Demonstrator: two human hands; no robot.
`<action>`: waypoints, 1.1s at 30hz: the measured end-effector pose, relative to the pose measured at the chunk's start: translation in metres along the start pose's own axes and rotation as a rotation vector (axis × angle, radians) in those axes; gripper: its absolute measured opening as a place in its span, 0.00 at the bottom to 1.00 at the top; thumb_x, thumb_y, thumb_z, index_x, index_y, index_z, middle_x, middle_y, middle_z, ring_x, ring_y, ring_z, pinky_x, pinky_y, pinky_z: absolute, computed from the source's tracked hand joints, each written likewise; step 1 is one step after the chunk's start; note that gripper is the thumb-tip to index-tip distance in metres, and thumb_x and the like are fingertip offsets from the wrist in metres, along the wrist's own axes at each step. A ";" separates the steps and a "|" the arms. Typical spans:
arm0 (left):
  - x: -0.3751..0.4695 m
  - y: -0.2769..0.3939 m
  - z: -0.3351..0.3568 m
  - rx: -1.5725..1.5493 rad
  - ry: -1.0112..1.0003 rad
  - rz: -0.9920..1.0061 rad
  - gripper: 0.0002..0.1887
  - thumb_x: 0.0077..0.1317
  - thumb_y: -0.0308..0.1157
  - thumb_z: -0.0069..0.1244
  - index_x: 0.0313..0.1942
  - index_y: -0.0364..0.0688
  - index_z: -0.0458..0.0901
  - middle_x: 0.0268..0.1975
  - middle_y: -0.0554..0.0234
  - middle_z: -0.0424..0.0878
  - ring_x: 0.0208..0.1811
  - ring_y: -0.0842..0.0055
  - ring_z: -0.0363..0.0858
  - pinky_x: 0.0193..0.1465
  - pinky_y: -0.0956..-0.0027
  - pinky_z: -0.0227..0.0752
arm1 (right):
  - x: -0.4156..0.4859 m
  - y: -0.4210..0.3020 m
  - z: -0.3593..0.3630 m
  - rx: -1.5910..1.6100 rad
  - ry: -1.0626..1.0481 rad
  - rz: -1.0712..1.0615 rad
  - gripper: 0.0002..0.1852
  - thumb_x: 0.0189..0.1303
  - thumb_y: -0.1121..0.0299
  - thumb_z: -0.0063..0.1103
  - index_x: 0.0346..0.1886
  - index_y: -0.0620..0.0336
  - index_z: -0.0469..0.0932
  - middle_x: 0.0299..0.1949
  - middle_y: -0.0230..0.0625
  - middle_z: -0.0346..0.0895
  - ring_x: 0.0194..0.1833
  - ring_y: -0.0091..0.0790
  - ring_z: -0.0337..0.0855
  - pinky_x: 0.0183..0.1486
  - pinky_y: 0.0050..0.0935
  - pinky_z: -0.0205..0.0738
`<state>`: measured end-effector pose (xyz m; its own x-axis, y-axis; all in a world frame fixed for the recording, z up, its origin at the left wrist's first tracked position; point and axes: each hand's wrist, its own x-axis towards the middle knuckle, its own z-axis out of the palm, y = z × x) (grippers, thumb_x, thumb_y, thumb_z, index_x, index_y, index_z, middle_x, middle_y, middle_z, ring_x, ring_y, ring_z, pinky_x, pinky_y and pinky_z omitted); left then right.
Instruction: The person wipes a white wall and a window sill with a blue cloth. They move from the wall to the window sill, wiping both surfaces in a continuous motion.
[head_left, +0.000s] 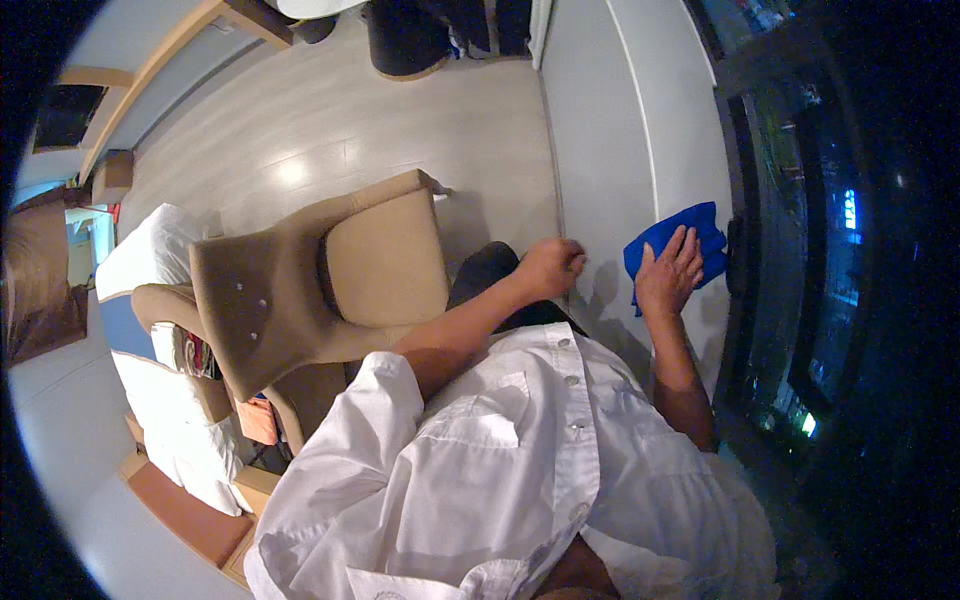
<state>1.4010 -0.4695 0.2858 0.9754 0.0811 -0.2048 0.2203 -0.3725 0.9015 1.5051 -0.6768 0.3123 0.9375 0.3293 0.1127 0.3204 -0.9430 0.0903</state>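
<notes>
Under the palm and spread fingers of my right hand (670, 274), a folded blue cloth (701, 225) is held down on the pale window ledge (686, 142), beside the dark window. The cloth's edges stick out around the fingers. My left hand (553, 268) hangs to the left of the ledge, above my dark-clothed leg. Its fingers are curled, slightly blurred, and nothing shows in them.
A tan upholstered chair (386, 259) stands close on my left, with a bed with white bedding (161, 247) behind it. A black round bin or stool (405, 37) is on the wood-look floor (450, 112) ahead. The dark window (795, 247) borders the ledge.
</notes>
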 end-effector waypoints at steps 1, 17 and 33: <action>0.000 -0.021 -0.011 0.003 0.029 -0.113 0.12 0.69 0.36 0.54 0.41 0.36 0.87 0.38 0.40 0.87 0.40 0.47 0.86 0.45 0.50 0.80 | 0.015 -0.006 0.002 -0.009 -0.026 0.011 0.39 0.70 0.49 0.60 0.76 0.63 0.61 0.78 0.50 0.57 0.75 0.57 0.59 0.73 0.58 0.56; 0.007 -0.359 -0.207 0.571 -0.141 -0.961 0.41 0.74 0.60 0.43 0.75 0.36 0.62 0.80 0.43 0.55 0.82 0.50 0.48 0.78 0.37 0.50 | 0.133 -0.034 0.005 -0.016 -0.007 0.020 0.41 0.68 0.52 0.64 0.77 0.65 0.60 0.78 0.56 0.58 0.76 0.59 0.59 0.77 0.57 0.50; -0.023 -0.590 -0.211 0.461 -1.013 -1.131 0.40 0.79 0.62 0.28 0.72 0.35 0.67 0.71 0.39 0.72 0.75 0.50 0.68 0.77 0.53 0.58 | 0.150 -0.013 -0.075 -0.123 -0.014 0.228 0.39 0.76 0.46 0.50 0.76 0.68 0.59 0.72 0.58 0.62 0.72 0.55 0.64 0.76 0.51 0.56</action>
<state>1.2491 -0.0570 -0.1608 -0.1320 -0.0547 -0.9897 0.5968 -0.8016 -0.0354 1.6313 -0.6118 0.4020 0.9857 0.1069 0.1303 0.0818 -0.9795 0.1843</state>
